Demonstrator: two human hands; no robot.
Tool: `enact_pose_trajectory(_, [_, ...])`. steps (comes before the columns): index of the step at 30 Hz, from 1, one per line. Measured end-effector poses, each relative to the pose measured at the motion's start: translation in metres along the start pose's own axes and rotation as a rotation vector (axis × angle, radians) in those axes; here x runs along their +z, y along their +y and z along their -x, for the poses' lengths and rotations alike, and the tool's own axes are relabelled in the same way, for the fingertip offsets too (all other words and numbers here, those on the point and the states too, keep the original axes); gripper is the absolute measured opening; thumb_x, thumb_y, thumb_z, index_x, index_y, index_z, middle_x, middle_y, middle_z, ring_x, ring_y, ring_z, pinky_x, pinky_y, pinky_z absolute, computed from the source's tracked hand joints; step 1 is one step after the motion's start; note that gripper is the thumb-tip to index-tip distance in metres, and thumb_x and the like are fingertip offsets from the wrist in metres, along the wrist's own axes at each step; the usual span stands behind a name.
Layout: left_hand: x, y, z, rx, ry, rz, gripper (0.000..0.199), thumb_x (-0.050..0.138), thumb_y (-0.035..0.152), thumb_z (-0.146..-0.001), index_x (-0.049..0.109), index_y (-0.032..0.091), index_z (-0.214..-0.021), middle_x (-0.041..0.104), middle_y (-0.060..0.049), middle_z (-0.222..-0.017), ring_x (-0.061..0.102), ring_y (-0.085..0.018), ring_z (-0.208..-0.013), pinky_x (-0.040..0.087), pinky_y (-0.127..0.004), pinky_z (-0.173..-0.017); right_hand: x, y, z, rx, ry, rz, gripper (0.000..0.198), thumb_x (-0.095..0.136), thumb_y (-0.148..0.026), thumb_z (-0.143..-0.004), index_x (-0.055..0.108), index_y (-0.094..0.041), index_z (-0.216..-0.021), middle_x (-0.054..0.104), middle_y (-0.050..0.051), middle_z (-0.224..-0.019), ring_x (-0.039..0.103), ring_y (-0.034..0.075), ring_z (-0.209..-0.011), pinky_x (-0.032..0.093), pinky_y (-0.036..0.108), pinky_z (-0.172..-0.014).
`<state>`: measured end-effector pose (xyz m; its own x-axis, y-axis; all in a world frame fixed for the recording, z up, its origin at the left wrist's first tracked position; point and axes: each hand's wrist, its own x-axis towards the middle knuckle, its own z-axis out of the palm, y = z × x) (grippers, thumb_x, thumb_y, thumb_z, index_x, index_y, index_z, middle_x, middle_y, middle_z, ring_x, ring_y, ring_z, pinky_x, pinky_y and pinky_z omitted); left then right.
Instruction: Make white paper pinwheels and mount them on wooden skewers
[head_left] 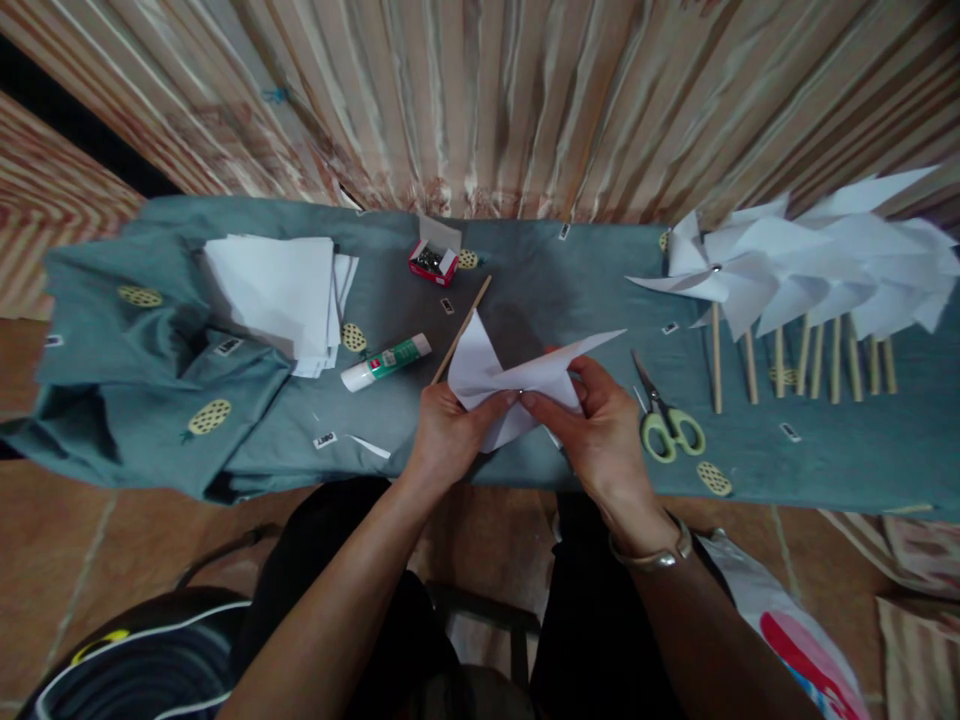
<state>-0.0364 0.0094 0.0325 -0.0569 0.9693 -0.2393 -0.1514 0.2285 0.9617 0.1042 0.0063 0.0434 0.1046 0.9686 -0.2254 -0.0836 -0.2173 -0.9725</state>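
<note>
Between my two hands is a white paper pinwheel [536,378] with folded blades. My left hand [448,428] grips its left side, the thumb pressed close to a small pin [520,394] at the centre. From the right, my right hand [606,428] pinches the paper, its thumb also at the pin and its fingers behind a blade. A thin wooden stick [463,328] lies on the cloth just beyond my left hand, its near end hidden by that hand. Scissors with green handles [667,415] rest right of my right hand.
A grey-green cloth [540,270] covers the table. To the left are a stack of white paper [274,290], a glue stick [386,362] and an open red box of pins [435,260]. Several finished pinwheels on sticks [817,260] lie at right. A pleated curtain [480,110] hangs behind.
</note>
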Motion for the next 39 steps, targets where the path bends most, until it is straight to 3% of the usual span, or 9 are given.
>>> enact_pose_trajectory(7, [-0.001, 0.001, -0.001, -0.032, -0.014, 0.039, 0.022, 0.081, 0.031, -0.062, 0.078, 0.015, -0.078, 0.078, -0.005, -0.081, 0.070, -0.020, -0.073, 0.056, -0.033, -0.072, 0.000, 0.000, -0.001, -0.009, 0.008, -0.006, 0.047, 0.082, -0.029, -0.063, 0.062, -0.022, -0.105, 0.075, -0.001, -0.084, 0.070, 0.018, -0.074, 0.057, 0.031, -0.069])
enact_pose_trajectory(19, [0.001, 0.002, 0.002, -0.069, -0.056, 0.090, 0.022, 0.081, 0.031, -0.062, 0.077, 0.016, -0.077, 0.079, -0.006, -0.083, 0.071, -0.022, -0.074, 0.057, -0.034, -0.074, 0.001, 0.000, 0.000, -0.029, 0.050, 0.089, 0.050, 0.081, -0.037, -0.065, 0.061, -0.021, -0.107, 0.077, 0.002, -0.089, 0.072, 0.022, -0.077, 0.059, 0.035, -0.069])
enact_pose_trajectory(23, [-0.002, 0.003, 0.004, -0.091, -0.123, 0.078, 0.030, 0.084, 0.039, -0.061, 0.076, 0.015, -0.079, 0.077, -0.006, -0.079, 0.069, -0.021, -0.069, 0.056, -0.032, -0.068, -0.003, -0.001, 0.000, -0.010, 0.059, 0.073, 0.050, 0.082, -0.037, -0.063, 0.061, -0.021, -0.105, 0.076, 0.001, -0.084, 0.071, 0.021, -0.073, 0.058, 0.035, -0.066])
enact_pose_trajectory(26, [-0.008, 0.002, 0.002, -0.046, -0.217, 0.146, 0.039, 0.076, 0.051, -0.071, 0.076, 0.017, -0.090, 0.076, -0.006, -0.083, 0.070, -0.021, -0.074, 0.056, -0.032, -0.071, -0.010, -0.003, -0.001, -0.006, 0.081, 0.031, 0.051, 0.085, -0.035, -0.060, 0.063, -0.022, -0.104, 0.076, 0.000, -0.080, 0.070, 0.021, -0.069, 0.058, 0.035, -0.064])
enact_pose_trajectory(28, [-0.013, 0.001, -0.002, 0.044, -0.211, 0.179, 0.045, 0.062, 0.057, -0.084, 0.075, 0.017, -0.101, 0.076, -0.009, -0.093, 0.071, -0.022, -0.084, 0.055, -0.034, -0.080, -0.015, -0.005, -0.001, -0.022, 0.096, 0.013, 0.051, 0.085, -0.034, -0.059, 0.063, -0.023, -0.104, 0.076, 0.000, -0.081, 0.069, 0.021, -0.067, 0.058, 0.034, -0.063])
enact_pose_trajectory(30, [-0.019, 0.000, -0.008, 0.129, -0.119, 0.076, 0.047, 0.052, 0.054, -0.091, 0.073, 0.015, -0.107, 0.076, -0.011, -0.100, 0.070, -0.023, -0.093, 0.054, -0.035, -0.087, -0.019, -0.005, 0.001, -0.033, 0.101, 0.018, 0.050, 0.085, -0.033, -0.060, 0.064, -0.024, -0.104, 0.077, -0.001, -0.081, 0.069, 0.020, -0.067, 0.058, 0.035, -0.062])
enact_pose_trajectory(33, [-0.026, -0.003, -0.019, 0.326, 0.000, -0.355, 0.033, 0.053, 0.035, -0.091, 0.071, 0.014, -0.110, 0.072, -0.013, -0.111, 0.067, -0.025, -0.105, 0.052, -0.039, -0.095, -0.024, -0.005, 0.004, -0.048, 0.093, 0.058, 0.049, 0.084, -0.035, -0.063, 0.064, -0.024, -0.106, 0.076, 0.000, -0.079, 0.069, 0.020, -0.064, 0.058, 0.035, -0.060])
enact_pose_trajectory(36, [-0.030, -0.009, -0.031, 0.565, 0.018, -0.782, 0.033, 0.049, 0.020, -0.090, 0.067, 0.015, -0.117, 0.064, -0.015, -0.129, 0.058, -0.027, -0.121, 0.046, -0.046, -0.106, -0.027, -0.004, 0.008, -0.060, 0.074, 0.092, 0.049, 0.083, -0.036, -0.065, 0.063, -0.024, -0.108, 0.076, 0.000, -0.078, 0.068, 0.019, -0.063, 0.058, 0.034, -0.058])
enact_pose_trajectory(39, [-0.029, -0.021, -0.042, 0.656, 0.024, -0.960, 0.037, 0.044, 0.017, -0.092, 0.061, 0.015, -0.125, 0.055, -0.018, -0.142, 0.051, -0.031, -0.130, 0.044, -0.052, -0.107, -0.028, -0.003, 0.011, -0.070, 0.055, 0.099, 0.049, 0.082, -0.037, -0.066, 0.062, -0.025, -0.110, 0.076, -0.001, -0.080, 0.070, 0.020, -0.066, 0.059, 0.035, -0.062])
